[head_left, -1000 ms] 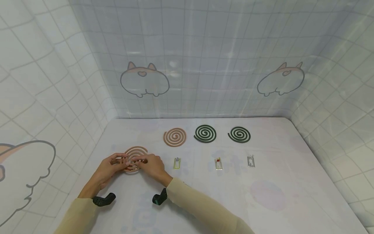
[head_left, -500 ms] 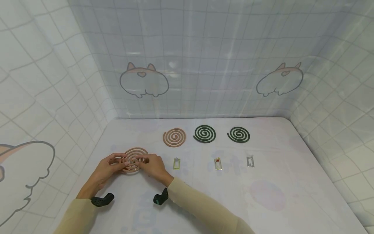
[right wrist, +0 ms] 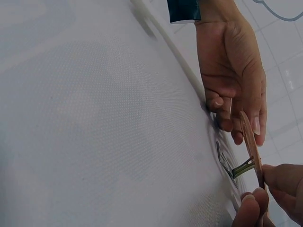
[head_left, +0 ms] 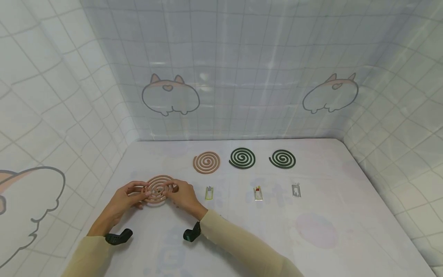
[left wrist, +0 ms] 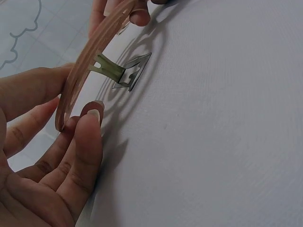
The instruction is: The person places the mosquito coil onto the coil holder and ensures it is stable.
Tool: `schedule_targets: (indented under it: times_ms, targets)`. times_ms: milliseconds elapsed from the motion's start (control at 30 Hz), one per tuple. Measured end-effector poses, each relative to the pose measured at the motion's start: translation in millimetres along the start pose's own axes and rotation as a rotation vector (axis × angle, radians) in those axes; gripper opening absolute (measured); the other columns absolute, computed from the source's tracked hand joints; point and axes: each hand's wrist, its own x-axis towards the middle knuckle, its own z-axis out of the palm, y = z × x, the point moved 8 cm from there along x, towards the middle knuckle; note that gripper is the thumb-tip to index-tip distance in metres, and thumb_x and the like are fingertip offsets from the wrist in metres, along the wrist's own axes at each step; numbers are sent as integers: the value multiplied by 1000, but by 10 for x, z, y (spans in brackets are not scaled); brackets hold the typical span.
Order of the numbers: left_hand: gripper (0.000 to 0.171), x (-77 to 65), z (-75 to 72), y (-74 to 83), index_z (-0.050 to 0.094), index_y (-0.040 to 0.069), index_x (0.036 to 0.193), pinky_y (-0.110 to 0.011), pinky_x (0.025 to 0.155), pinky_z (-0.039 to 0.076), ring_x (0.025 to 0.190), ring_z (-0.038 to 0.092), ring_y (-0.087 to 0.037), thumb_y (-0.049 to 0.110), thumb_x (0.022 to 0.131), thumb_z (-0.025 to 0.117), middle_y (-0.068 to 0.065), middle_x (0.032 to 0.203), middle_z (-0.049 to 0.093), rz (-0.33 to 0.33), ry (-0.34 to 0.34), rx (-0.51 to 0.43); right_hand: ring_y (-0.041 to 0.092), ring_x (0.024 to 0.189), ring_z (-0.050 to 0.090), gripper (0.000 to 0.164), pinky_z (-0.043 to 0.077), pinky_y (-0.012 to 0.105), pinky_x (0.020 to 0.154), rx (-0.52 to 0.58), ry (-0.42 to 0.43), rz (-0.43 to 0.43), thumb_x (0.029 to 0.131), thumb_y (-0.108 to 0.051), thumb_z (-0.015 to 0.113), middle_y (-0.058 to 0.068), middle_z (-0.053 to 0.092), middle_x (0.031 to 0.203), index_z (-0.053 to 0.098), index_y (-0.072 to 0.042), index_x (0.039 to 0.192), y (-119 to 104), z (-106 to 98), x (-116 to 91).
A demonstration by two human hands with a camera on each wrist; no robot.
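Observation:
A brown mosquito coil (head_left: 159, 184) is held level at the left of the table. My left hand (head_left: 121, 200) pinches its left edge between thumb and fingers. On the right side, my right hand (head_left: 183, 195) pinches the coil with thumb and forefinger. Beneath the coil stands a thin metal coil stand (left wrist: 111, 69); its upright strip rises from a flat rectangular base and its forked top meets the coil's underside in the left wrist view. The right wrist view also shows the coil (right wrist: 251, 142) raised off the table on this stand (right wrist: 242, 168).
Behind lie another brown coil (head_left: 206, 162) and two green coils (head_left: 242, 158), (head_left: 282, 159) in a row. Three small metal stands (head_left: 209, 193), (head_left: 258, 193), (head_left: 296, 190) lie in front of them on the white table (head_left: 263, 238). Patterned cloth walls (head_left: 242, 77) enclose the back and sides.
My right fingers have shifted slightly right, from near the coil's middle toward its right side, uncovering more of the centre. My left hand keeps its grip, its wrist slightly further left.

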Motion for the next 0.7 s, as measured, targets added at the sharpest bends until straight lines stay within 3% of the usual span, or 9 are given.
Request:
schedule_targets:
  times_ms: [200, 400, 700]
  targets:
    - [57, -11, -4, 19, 51, -4, 139, -37, 66, 61, 82, 70, -18, 20, 95, 78, -16, 123, 56, -9, -12, -4, 7, 47, 55, 31, 49, 22, 41, 61, -5, 31, 94, -19, 78, -3, 63, 74, 71, -18, 124, 20, -15, -4]
    - [59, -11, -40, -7, 50, -5, 140, -36, 66, 61, 83, 69, -15, 21, 95, 78, -26, 133, 51, -5, -5, 31, 9, 47, 53, 33, 48, 23, 41, 110, -17, 49, 95, -17, 77, -2, 63, 75, 69, -17, 126, 33, -27, -13]
    - [61, -18, -95, -44, 50, -2, 142, -36, 67, 61, 85, 68, -15, 27, 96, 77, -29, 139, 50, 1, 2, 71, 11, 47, 53, 36, 48, 23, 43, 150, -18, 81, 94, -21, 78, -2, 64, 78, 66, -19, 128, 85, -54, -7]
